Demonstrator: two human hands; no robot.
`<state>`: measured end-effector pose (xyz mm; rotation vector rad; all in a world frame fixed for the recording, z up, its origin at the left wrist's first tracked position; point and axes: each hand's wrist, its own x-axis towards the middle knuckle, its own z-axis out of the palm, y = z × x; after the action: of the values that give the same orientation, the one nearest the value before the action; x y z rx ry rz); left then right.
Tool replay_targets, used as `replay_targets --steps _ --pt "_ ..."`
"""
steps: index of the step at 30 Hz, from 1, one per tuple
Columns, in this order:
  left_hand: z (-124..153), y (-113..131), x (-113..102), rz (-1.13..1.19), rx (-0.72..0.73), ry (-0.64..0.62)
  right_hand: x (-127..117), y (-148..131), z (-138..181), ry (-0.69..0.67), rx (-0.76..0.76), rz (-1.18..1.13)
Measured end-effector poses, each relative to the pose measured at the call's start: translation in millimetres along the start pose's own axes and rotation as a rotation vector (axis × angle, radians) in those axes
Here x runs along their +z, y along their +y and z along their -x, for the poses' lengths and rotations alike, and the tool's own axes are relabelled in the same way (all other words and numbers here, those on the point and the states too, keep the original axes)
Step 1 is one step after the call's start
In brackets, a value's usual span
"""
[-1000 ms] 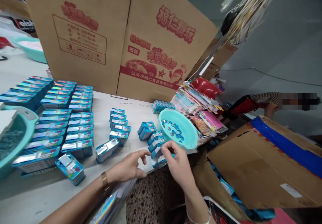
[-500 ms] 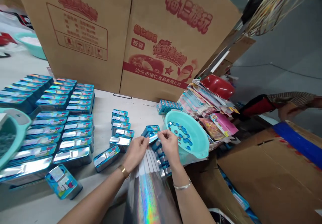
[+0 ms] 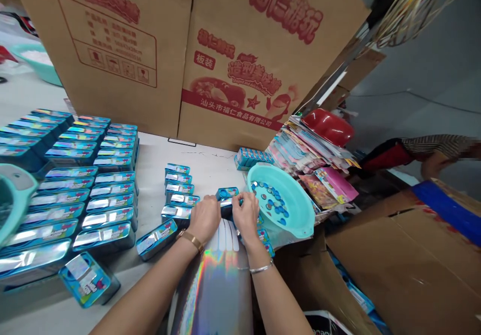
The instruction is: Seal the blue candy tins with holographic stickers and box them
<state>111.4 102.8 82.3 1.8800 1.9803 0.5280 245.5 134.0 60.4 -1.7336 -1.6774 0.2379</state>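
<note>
Both of my hands meet at a small blue tin with a shiny silver strip (image 3: 226,202) along its top. My left hand (image 3: 205,218) is closed at its left end, fingers curled out of sight. At the right end, my right hand (image 3: 246,215) pinches with thumb and fingers. Below the hands runs a holographic sticker sheet (image 3: 221,285), with bare white backing strips (image 3: 227,237) at its top. Another blue tin (image 3: 227,192) stands just behind. More small tins are partly hidden beside my right hand.
Rows of blue tins with silver strips (image 3: 108,203) fill the left side. A turquoise basin (image 3: 300,214) with round blue pieces stands at right. Large cartons (image 3: 150,109) wall off the back. An open carton (image 3: 406,260) lies at far right, near another person's arm (image 3: 436,164).
The silver strip, earlier stretched between my fingertips, now lies along the tin. My left hand has turned knuckles up and closed in, and the sticker sheet has shifted slightly as the view tilts.
</note>
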Motion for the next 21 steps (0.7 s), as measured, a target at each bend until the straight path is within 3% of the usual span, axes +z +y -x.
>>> replay_targets --steps 10,21 --pt "-1.3 0.4 -1.4 -0.071 -0.003 -0.01 6.5 3.7 -0.1 0.001 -0.015 0.074" --pt "-10.0 -2.0 15.9 -0.073 -0.014 -0.062 6.8 1.2 -1.4 -0.002 0.026 0.091"
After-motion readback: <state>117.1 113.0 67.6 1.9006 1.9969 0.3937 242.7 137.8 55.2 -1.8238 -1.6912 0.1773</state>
